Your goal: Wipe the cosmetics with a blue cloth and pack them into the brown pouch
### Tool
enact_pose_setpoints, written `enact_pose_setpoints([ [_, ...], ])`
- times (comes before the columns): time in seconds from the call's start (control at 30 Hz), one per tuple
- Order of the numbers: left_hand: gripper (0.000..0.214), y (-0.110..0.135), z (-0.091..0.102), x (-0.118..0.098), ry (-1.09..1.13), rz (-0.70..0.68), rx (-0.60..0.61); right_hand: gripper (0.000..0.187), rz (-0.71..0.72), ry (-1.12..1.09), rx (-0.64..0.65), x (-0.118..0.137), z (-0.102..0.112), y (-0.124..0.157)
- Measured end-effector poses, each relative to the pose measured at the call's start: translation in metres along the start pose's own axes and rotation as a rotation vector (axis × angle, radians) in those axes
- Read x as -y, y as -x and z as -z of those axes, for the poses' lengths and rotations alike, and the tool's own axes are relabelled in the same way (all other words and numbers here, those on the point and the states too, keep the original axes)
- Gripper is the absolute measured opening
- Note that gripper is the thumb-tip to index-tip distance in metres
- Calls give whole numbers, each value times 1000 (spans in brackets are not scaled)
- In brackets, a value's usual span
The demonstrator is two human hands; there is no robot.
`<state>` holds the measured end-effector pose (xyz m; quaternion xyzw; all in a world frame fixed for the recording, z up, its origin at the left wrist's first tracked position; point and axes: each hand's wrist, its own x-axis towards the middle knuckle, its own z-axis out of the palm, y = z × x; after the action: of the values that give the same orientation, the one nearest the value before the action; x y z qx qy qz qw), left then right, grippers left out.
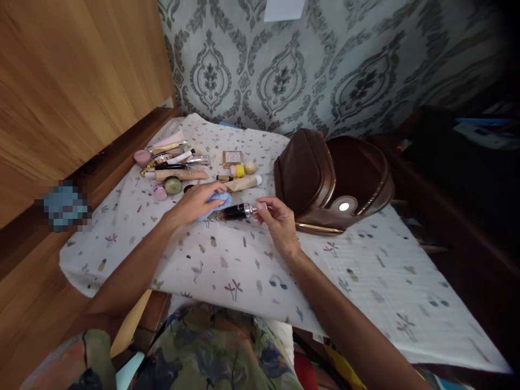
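Note:
My left hand (200, 201) is closed on a crumpled light blue cloth (221, 201), which lies against the base of a dark glass bottle (236, 212). The bottle is tilted nearly flat, its silver neck and clear cap pointing right. With thumb and fingers my right hand (279, 221) pinches the bottle by its cap end. Just beyond my hands lie a beige tube (244, 183) with a pale cap and a small yellow-banded jar (237, 171). Part of the bottle's base is hidden by the cloth.
An opened brown leather bag (304, 179) with a gold zipper stands to the right of my hands. Several cosmetics, among them a peach tube (182, 174), a green jar (173, 185) and a pink sponge (142, 157), lie left on the patterned cloth (252, 276). A wooden cabinet (81, 81) borders the left.

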<state>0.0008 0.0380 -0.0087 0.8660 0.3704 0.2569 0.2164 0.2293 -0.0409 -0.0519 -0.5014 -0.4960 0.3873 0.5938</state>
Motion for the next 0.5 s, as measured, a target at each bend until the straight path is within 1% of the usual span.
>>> enact_pose_setpoints([
  [0.03,24,1,-5,-8,23,-38,-43,44,1,8,-1,0,0,0],
  [0.1,22,3,-16,-21,48,-135,-83,45,1,23,5,2,0,1],
  [0.17,21,4,-25,-29,18,-199,-73,46,-4,17,15,3,0,1],
  [0.23,20,5,-29,-29,-41,-208,-43,46,-26,-22,19,3,1,2],
  [0.33,19,4,-24,-21,-114,-175,17,48,-69,-96,18,2,1,2],
  [0.4,16,2,-15,-14,-149,-152,73,49,-79,-113,21,1,1,1],
  [0.5,16,0,2,-5,-209,-111,186,50,-40,-111,20,0,2,0],
])
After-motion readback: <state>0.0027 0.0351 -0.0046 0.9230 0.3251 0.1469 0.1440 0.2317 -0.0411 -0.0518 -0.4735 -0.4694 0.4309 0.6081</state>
